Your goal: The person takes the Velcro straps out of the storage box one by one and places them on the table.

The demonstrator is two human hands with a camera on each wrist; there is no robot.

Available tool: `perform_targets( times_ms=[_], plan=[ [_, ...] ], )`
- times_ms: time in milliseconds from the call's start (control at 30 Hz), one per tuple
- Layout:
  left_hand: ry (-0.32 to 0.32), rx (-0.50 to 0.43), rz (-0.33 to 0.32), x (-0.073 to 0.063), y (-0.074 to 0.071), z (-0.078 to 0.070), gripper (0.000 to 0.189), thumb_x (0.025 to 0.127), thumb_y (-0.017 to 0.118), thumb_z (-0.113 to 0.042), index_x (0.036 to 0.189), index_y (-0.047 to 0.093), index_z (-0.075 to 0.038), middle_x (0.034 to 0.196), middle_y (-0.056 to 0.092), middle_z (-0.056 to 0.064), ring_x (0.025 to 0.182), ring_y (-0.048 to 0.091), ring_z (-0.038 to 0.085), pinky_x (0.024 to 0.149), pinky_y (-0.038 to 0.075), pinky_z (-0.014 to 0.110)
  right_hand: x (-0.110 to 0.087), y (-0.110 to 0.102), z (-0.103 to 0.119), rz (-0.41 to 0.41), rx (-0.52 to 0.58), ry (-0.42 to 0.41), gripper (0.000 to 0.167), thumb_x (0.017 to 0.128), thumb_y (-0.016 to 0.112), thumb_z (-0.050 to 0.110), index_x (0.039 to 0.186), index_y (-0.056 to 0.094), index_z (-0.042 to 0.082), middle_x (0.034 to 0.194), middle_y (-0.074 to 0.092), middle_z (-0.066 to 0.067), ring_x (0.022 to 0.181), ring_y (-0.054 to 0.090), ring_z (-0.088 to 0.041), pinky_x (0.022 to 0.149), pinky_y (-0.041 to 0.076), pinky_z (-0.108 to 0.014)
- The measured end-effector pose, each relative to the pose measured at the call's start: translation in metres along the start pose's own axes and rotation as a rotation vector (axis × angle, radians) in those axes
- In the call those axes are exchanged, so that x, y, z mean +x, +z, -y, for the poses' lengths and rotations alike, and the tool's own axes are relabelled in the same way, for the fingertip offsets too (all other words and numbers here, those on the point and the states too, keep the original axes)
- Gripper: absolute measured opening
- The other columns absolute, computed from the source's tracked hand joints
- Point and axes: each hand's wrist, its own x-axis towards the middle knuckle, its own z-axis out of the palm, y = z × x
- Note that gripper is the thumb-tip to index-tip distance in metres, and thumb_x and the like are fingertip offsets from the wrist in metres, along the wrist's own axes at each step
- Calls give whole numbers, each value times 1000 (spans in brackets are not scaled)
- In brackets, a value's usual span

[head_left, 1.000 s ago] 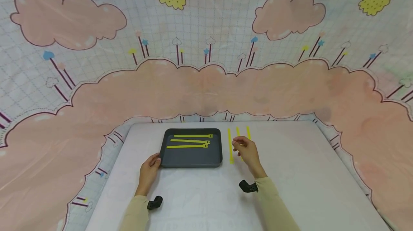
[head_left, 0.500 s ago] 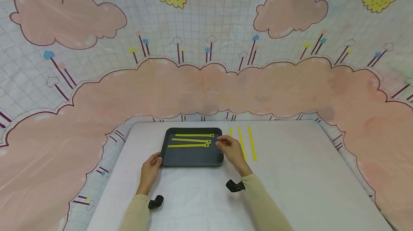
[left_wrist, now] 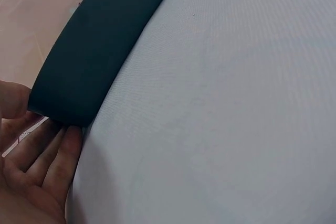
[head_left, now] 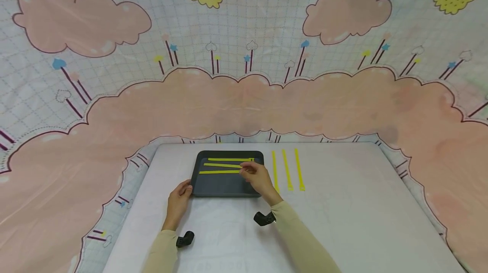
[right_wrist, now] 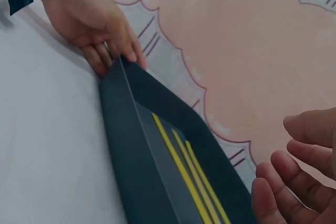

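A dark grey rectangular tray (head_left: 217,187) lies on the white table, with three yellow cable ties (head_left: 219,172) running lengthwise inside it. My left hand (head_left: 177,203) holds the tray's near left corner; in the left wrist view its thumb is at the side of the tray wall (left_wrist: 89,51) and the fingers reach to the bottom edge. Over the tray's right part hovers my right hand (head_left: 260,180), covering the head ends of two ties. The right wrist view shows its fingers (right_wrist: 299,177) loosely bent, thumb apart, nothing between them.
Right of the tray, three more yellow cable ties (head_left: 287,171) lie roughly parallel on the white tabletop (head_left: 362,205), pointing away from me. A patterned cloth backdrop (head_left: 244,103) rises behind the table and runs down its sides.
My right hand has moved left, from above the ties on the table to over the tray, uncovering those ties. The left hand has stayed at the tray's corner.
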Motion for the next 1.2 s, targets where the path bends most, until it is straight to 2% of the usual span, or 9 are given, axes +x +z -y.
perform_targets(
  times_ms=[233,333,400,567,667,967,1200],
  plan=[
    [-8,-6,8,0,-1,-1,39,104,50,-22,140,53,-6,131,64,20,122,59,30,102,47,43,15,12,-11,14,-9,71,32,89,72,15,119,68,4,98,71,-10,80,64,-7,70,58,-34],
    [-8,-5,10,1,-1,-1,39,104,49,-21,140,53,-6,131,64,19,122,59,29,102,48,40,20,16,-13,12,-31,84,32,88,72,15,118,69,5,96,70,-9,79,62,-8,67,57,-32],
    [-6,0,11,2,-1,0,39,104,49,-22,140,53,-6,131,64,19,122,60,29,100,49,35,24,18,-15,13,-55,87,32,88,72,15,118,69,6,96,70,-9,78,61,-8,65,56,-29],
    [2,1,9,4,-1,0,39,103,51,-22,139,54,-7,130,65,18,122,60,27,89,44,14,31,23,-19,11,-122,94,33,88,73,16,120,69,8,94,70,-6,77,60,-9,62,50,-22],
    [4,0,7,4,-1,-1,38,103,51,-21,138,55,-7,129,65,18,121,60,27,83,41,8,34,26,-22,16,-147,116,34,88,73,17,121,69,11,89,69,-3,74,57,-10,62,47,-23],
    [12,0,-1,5,-2,-5,37,102,53,-21,137,56,-6,125,68,18,115,62,23,82,43,9,40,28,-24,51,-139,147,38,88,73,18,124,66,8,83,67,-2,67,56,-10,60,45,-24],
    [9,4,-2,6,-3,-4,38,102,53,-22,136,56,-5,125,67,20,116,62,27,92,50,25,41,32,-25,68,-191,182,40,89,72,20,128,65,12,82,66,-2,67,55,-11,59,43,-24]
  ],
)
